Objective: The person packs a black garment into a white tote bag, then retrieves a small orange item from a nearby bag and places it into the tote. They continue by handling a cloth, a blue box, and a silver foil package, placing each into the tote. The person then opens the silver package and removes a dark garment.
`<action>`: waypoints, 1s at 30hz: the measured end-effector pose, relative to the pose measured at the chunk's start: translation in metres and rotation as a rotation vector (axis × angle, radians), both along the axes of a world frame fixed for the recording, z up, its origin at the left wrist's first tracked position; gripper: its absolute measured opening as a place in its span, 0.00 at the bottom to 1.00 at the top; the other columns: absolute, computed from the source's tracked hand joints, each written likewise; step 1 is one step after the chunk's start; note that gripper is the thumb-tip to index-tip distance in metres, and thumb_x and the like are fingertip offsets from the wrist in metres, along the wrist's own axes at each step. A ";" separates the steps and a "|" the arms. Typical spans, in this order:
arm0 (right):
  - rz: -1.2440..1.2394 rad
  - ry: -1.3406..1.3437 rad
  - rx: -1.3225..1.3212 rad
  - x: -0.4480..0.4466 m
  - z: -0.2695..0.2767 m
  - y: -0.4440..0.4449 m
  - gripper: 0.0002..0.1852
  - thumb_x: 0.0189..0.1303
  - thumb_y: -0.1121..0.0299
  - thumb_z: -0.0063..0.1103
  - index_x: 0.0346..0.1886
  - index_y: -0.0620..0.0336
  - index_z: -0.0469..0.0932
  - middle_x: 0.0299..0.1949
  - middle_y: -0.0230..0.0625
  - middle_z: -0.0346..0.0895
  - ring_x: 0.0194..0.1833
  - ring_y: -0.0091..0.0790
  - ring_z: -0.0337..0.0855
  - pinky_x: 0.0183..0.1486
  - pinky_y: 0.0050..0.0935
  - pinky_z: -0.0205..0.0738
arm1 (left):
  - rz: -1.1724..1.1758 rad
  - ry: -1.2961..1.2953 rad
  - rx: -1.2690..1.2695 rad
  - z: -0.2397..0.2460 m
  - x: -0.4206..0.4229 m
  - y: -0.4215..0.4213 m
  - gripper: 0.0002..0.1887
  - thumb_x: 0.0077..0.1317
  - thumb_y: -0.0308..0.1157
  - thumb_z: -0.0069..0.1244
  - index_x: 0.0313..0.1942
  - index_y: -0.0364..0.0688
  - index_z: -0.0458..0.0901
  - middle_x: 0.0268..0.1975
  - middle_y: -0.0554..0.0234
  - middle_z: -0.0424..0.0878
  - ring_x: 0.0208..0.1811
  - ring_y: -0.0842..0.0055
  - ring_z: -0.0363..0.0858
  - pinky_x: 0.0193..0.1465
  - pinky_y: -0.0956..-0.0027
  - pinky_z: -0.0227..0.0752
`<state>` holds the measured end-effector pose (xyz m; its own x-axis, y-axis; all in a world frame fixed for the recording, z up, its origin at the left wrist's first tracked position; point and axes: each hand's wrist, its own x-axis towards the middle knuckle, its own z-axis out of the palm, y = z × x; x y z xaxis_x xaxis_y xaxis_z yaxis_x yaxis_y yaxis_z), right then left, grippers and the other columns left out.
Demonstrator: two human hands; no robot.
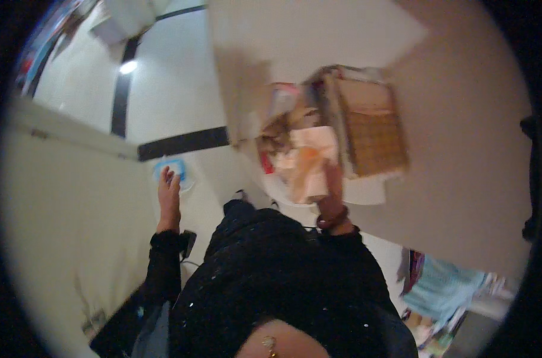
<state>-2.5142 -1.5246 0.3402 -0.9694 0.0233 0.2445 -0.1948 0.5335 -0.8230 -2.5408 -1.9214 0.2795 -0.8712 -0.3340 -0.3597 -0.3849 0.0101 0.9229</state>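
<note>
My right hand (332,188), with a dark red bangle at the wrist, grips a peach-coloured item (310,176), perhaps folded cloth or paper; motion blurs it. Beneath it is a round, light-rimmed container (275,190) with mixed brown, red and pale things in it, too blurred to name. My left hand (169,192) reaches forward at the left, fingers slightly apart, and nothing shows in it. Just past its fingertips lies a blue and white object (177,168) low by the wall; contact between them cannot be made out.
A brown box-like basket (373,129) with a checked side stands right of the container. An open doorway lies ahead, its pale tiled floor (172,80) crossed by dark strips. A pale door or wall panel (65,192) bounds the left. Light-blue cloth (445,286) hangs at the lower right.
</note>
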 end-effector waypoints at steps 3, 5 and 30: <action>-0.017 -0.415 -0.531 -0.010 0.043 -0.030 0.27 0.66 0.56 0.56 0.61 0.66 0.69 0.57 0.53 0.72 0.59 0.53 0.71 0.62 0.47 0.64 | -0.396 0.002 0.353 0.055 -0.012 0.062 0.28 0.72 0.43 0.43 0.68 0.41 0.61 0.64 0.53 0.70 0.65 0.65 0.68 0.61 0.58 0.69; 0.143 -0.281 -0.422 -0.013 0.060 -0.050 0.27 0.67 0.56 0.55 0.61 0.68 0.69 0.55 0.54 0.73 0.58 0.53 0.72 0.62 0.45 0.64 | -0.597 0.044 0.656 0.085 -0.016 0.102 0.30 0.73 0.47 0.42 0.69 0.42 0.59 0.65 0.51 0.67 0.67 0.63 0.66 0.59 0.56 0.72; -0.603 -0.033 0.429 -0.009 0.082 0.131 0.20 0.65 0.65 0.58 0.57 0.66 0.75 0.47 0.49 0.82 0.49 0.47 0.81 0.53 0.41 0.73 | -0.359 -0.115 0.660 0.086 -0.017 0.143 0.17 0.68 0.28 0.48 0.56 0.37 0.72 0.49 0.58 0.81 0.46 0.71 0.83 0.47 0.67 0.79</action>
<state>-2.5234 -1.3933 0.4227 -0.8255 0.4628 0.3230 0.2546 0.8161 -0.5188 -2.5576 -1.7783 0.3654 -0.8309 0.2789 -0.4815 -0.5561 -0.3876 0.7352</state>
